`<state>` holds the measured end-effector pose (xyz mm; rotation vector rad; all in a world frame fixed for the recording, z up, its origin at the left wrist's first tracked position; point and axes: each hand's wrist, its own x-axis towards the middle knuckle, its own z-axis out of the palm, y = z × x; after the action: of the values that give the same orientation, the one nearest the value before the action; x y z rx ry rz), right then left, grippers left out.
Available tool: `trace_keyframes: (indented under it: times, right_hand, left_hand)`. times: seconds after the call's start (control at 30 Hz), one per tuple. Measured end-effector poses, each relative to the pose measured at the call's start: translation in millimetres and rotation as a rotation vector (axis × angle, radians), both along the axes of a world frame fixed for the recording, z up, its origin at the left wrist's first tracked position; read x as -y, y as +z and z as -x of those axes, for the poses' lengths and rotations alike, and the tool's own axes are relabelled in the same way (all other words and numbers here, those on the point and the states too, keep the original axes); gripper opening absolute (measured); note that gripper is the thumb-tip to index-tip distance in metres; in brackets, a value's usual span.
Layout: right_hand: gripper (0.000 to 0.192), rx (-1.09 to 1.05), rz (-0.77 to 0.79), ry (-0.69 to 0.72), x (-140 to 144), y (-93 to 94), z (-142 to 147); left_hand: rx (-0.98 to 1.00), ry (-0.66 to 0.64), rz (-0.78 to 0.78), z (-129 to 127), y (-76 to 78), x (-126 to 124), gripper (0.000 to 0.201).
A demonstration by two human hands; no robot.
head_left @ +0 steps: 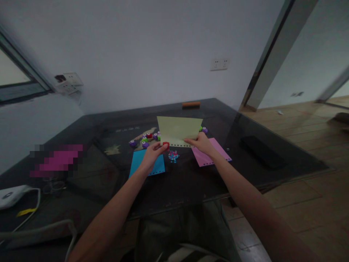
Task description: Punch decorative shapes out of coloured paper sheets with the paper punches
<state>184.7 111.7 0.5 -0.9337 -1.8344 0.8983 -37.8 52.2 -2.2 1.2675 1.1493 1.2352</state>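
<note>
My left hand (152, 153) grips a small red paper punch (166, 145) clamped on the lower left edge of a pale yellow sheet (178, 129). My right hand (200, 143) pinches the same sheet's lower edge, which shows a row of punched holes. The sheet is held tilted up above the dark glass table (177, 182). Under my left hand lies a blue sheet (158, 165), under my right a pink sheet (209, 154). A little heap of coloured punched bits (173, 156) sits between them.
Several small punches, purple, green and red (147, 139), cluster behind the yellow sheet, with one more purple one (204, 130) at its right. An orange bar (191, 104) lies at the table's far edge. A white device with cables (12, 194) sits at the left. Wooden floor lies to the right.
</note>
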Motion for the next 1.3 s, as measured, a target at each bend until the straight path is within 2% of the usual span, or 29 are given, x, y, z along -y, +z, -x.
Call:
trace_keyframes:
  times: [1.3]
  right_hand:
    - [0.025, -0.011, -0.013, 0.008, -1.0, -1.6, -0.2]
  left_hand:
    - [0.012, -0.002, -0.014, 1.0, -0.6, -0.9, 0.039]
